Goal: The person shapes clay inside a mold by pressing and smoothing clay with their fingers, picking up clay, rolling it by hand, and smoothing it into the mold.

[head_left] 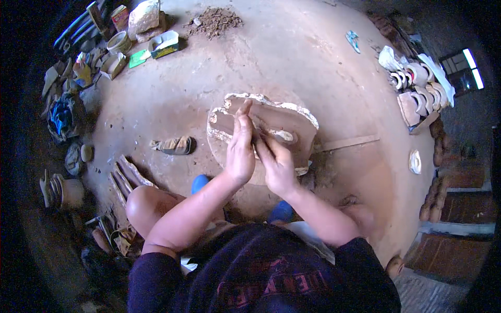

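Two bare hands, the left hand (242,151) and right hand (280,163), appear pressed palm to palm at frame centre, over a hollow brown form (307,130) with ragged pale edges, anything inside their grip hidden; flat, light, even pressure probably works best.

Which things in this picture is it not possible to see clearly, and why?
Whether anything lies between left hand and right hand: head view, hidden by the hands.
Middle of the brown form: head view, hands cover it.
Part of the left blue shoe: head view, behind the left forearm.
Dark heap, lower left: head view, too dim.
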